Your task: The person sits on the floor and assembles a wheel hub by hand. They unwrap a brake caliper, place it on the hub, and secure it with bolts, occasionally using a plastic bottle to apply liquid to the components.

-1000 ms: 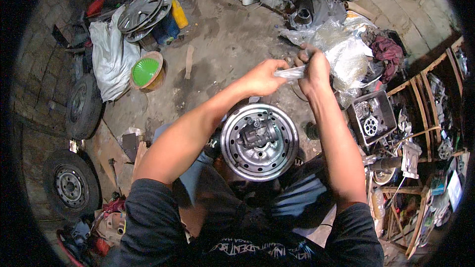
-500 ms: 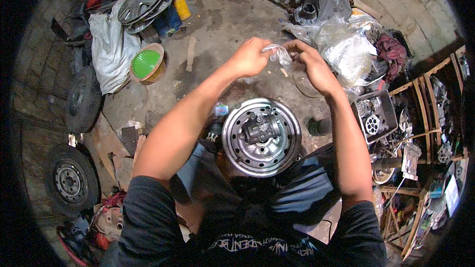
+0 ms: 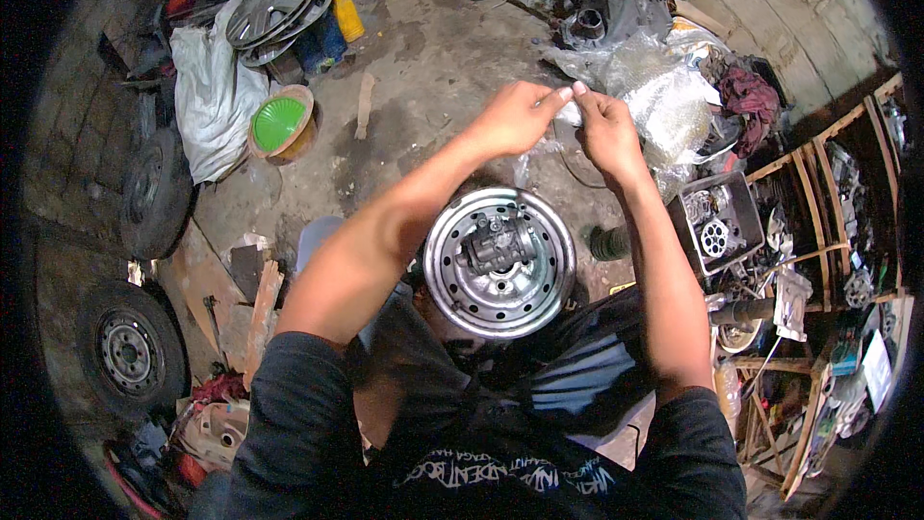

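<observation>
My left hand (image 3: pixel 525 117) and my right hand (image 3: pixel 606 130) meet above the floor, beyond a steel wheel rim. Their thumbs and fingertips are pinched almost together. Between them is a small piece of clear plastic film (image 3: pixel 570 115), mostly covered by the fingers. Nearer to me, the silver wheel rim (image 3: pixel 445 281) lies flat between my knees. On it rests a dark metal machine part (image 3: pixel 500 246) with a rounded housing, touched by neither hand.
At right, a grey crate (image 3: pixel 688 195) of metal parts stands beside a wooden rack (image 3: pixel 818 193). Clear plastic sheeting (image 3: pixel 664 111) lies beyond my right hand. On the left are a green bowl (image 3: pixel 281 125), a white sack (image 3: pixel 217 96) and tyres (image 3: pixel 130 351).
My hands have drawn together, the left moving right, and the plastic film between them is now mostly hidden. The view has shifted slightly.
</observation>
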A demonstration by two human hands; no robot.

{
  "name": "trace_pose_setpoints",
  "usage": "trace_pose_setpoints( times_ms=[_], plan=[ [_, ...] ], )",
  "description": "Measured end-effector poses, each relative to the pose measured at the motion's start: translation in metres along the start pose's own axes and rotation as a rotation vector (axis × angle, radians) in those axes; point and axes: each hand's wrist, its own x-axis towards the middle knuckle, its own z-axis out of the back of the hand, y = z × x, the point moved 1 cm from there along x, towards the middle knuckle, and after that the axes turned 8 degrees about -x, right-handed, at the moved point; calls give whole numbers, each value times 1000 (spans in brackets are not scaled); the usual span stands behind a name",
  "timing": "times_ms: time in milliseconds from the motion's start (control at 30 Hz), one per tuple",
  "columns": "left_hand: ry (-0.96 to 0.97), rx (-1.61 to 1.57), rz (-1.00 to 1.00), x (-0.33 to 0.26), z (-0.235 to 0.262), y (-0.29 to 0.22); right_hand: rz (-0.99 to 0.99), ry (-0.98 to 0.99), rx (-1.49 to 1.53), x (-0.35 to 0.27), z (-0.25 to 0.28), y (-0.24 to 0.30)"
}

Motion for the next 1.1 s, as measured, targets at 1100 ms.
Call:
trace_pose_setpoints(
  times_ms=[1100],
  plan=[
    [-143, -81, 70, -6, 1, 17, 159, -91, -151, 2, -4, -1]
  ],
)
